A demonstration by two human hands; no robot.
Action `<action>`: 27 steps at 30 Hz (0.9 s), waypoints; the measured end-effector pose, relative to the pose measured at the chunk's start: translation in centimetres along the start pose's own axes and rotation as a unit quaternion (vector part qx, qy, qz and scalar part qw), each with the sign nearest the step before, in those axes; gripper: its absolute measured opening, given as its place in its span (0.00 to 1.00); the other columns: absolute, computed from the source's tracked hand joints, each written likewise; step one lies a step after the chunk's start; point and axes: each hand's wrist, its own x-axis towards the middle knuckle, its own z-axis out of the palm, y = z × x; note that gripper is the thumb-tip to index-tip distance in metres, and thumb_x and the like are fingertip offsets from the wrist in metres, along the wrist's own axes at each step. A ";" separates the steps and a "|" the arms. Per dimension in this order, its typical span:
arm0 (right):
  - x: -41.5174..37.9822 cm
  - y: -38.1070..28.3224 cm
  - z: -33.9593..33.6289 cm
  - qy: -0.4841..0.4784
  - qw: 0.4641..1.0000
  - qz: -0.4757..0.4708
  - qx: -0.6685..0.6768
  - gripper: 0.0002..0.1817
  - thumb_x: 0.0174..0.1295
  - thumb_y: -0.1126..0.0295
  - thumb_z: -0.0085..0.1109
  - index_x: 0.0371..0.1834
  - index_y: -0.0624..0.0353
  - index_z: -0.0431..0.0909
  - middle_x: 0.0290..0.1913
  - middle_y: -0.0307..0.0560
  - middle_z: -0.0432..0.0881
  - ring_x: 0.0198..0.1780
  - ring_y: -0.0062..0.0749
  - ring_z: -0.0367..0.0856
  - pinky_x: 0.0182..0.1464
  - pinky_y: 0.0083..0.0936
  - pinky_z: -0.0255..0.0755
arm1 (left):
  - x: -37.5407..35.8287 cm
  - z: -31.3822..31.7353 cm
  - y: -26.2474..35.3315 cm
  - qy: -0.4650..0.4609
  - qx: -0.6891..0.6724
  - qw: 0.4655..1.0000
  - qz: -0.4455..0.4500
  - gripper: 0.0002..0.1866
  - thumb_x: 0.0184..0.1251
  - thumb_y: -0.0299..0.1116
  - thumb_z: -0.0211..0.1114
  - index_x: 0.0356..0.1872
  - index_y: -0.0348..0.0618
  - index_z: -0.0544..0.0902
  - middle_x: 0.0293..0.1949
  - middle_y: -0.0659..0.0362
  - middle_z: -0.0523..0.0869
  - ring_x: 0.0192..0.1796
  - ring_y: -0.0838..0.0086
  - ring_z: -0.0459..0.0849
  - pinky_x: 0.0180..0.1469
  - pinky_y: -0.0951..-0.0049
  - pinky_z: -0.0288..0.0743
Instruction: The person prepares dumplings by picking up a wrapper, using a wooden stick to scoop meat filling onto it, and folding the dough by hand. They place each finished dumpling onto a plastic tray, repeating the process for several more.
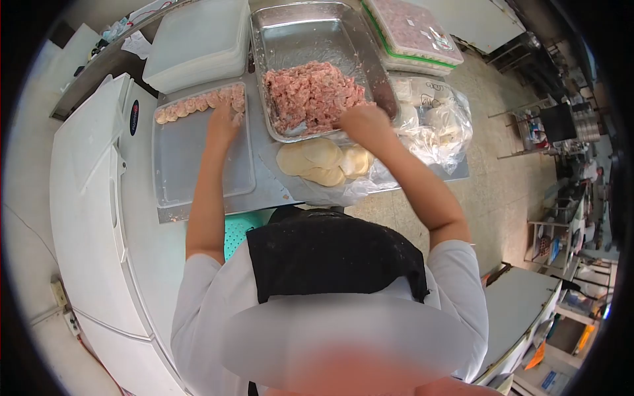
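My left hand (226, 120) is over the right end of a shallow clear plastic tray (201, 158). Its fingers are bent together close to a row of small meat-filled dumplings (191, 105) along the tray's far edge; what they hold is too small to make out. My right hand (367, 125), slightly blurred, is closed at the near right corner of a deep metal pan (297, 36), beside the mound of pink ground meat (314, 96). Anything inside that fist is hidden. Just in front of the pan lie overlapping round dough wrappers (323, 155) on plastic.
Stacked plastic trays (195, 46) stand at the back left. Lidded containers of meat (413, 30) are at the back right. Bagged white packs (432, 122) lie right of the pan. A white refrigerator (96, 198) is on the left, and a turquoise perforated stool (241, 234) under the table edge.
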 end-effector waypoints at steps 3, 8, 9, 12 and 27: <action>0.9 -2.1 -0.5 -0.084 0.996 -0.025 -0.015 0.06 0.48 0.70 0.57 0.20 0.55 0.84 0.22 0.48 0.83 0.28 0.41 0.86 0.28 0.36 0.78 | -4.7 -2.5 10.2 0.031 -0.132 0.990 0.025 0.15 0.59 0.24 0.64 0.49 0.43 0.79 0.44 0.53 0.84 0.46 0.57 0.82 0.47 0.68 0.76; 2.3 3.4 -3.9 -0.054 0.995 -0.076 -0.028 0.07 0.48 0.70 0.57 0.20 0.55 0.84 0.22 0.48 0.84 0.26 0.39 0.86 0.25 0.35 0.77 | -9.6 4.1 16.6 -0.058 -0.153 0.961 0.223 0.10 0.60 0.29 0.65 0.42 0.42 0.82 0.39 0.54 0.83 0.43 0.59 0.81 0.50 0.59 0.73; 2.5 3.8 -3.6 -0.051 0.996 -0.062 -0.036 0.07 0.48 0.70 0.57 0.20 0.55 0.84 0.22 0.48 0.84 0.27 0.39 0.86 0.25 0.35 0.77 | -10.0 5.5 16.6 -0.054 -0.148 0.964 0.216 0.10 0.60 0.29 0.65 0.42 0.42 0.82 0.39 0.54 0.83 0.43 0.59 0.81 0.50 0.59 0.73; 1.3 2.3 0.6 -0.050 0.995 -0.082 -0.001 0.07 0.49 0.70 0.56 0.21 0.56 0.84 0.22 0.49 0.84 0.27 0.39 0.86 0.25 0.36 0.77 | -10.5 7.3 17.0 -0.045 -0.018 0.985 0.166 0.14 0.58 0.30 0.66 0.46 0.43 0.83 0.44 0.52 0.84 0.49 0.54 0.80 0.54 0.60 0.73; 2.0 -0.2 0.2 -0.102 0.987 -0.089 0.083 0.08 0.49 0.68 0.58 0.23 0.59 0.84 0.27 0.53 0.84 0.32 0.45 0.86 0.32 0.38 0.78 | -11.5 1.9 14.2 -0.046 -0.325 0.930 -0.168 0.11 0.70 0.32 0.59 0.46 0.38 0.82 0.40 0.59 0.84 0.43 0.80 0.79 0.47 0.76 0.74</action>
